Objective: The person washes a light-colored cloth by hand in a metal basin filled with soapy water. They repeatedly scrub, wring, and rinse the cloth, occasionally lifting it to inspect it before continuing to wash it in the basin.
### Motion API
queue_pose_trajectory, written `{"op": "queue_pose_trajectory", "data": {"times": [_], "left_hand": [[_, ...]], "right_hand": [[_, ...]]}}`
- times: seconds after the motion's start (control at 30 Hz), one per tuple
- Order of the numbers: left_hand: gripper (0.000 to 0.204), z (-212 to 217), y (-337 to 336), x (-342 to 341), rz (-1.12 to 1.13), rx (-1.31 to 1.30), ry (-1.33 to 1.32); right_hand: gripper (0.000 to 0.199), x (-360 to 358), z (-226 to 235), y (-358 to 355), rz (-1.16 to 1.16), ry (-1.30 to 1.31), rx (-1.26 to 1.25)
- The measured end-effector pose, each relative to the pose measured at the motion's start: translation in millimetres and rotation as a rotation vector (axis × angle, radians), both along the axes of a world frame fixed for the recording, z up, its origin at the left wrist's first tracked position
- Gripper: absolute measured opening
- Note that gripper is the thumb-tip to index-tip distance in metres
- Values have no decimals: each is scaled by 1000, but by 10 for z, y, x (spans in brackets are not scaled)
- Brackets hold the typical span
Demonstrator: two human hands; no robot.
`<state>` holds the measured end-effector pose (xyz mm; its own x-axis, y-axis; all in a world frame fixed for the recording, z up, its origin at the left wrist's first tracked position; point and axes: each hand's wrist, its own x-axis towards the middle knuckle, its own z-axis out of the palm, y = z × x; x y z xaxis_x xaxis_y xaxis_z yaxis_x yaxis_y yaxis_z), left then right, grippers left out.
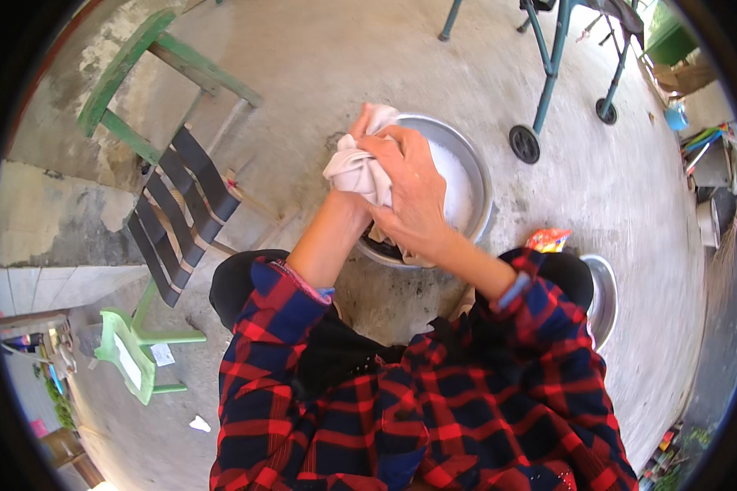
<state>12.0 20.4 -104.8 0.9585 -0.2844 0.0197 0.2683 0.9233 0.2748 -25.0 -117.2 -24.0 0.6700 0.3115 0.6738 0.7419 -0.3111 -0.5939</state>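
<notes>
Upper centre: left hand (351, 206) mostly hidden by crumpled pinkish-white cloth (358, 172), can't tell its fingers. Cloth sits left of right hand (413, 180), fingers bent round it, above round silver metal basin (477, 164).

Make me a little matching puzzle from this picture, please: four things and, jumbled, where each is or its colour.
Things:
1. Pale cloth
2. Shiny packet
3. Chair with straps
4. Wheeled frame

Places or colours:
A. At the picture's upper right
B. Orange and red
C. Held in both hands
D. Toward the picture's upper left

Pairs: 1-C, 2-B, 3-D, 4-A
</notes>
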Motion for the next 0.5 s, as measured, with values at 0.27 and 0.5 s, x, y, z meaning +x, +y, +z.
{"op": "queue_pose_trajectory", "data": {"times": [0.27,0.5], "left_hand": [[24,392,-681,-250,173,295,203],[28,-35,-787,-10,77,207,122]], "right_hand": [[35,518,-99,-284,-257,95,-151],[33,473,-181,-519,-150,130,-215]]}}
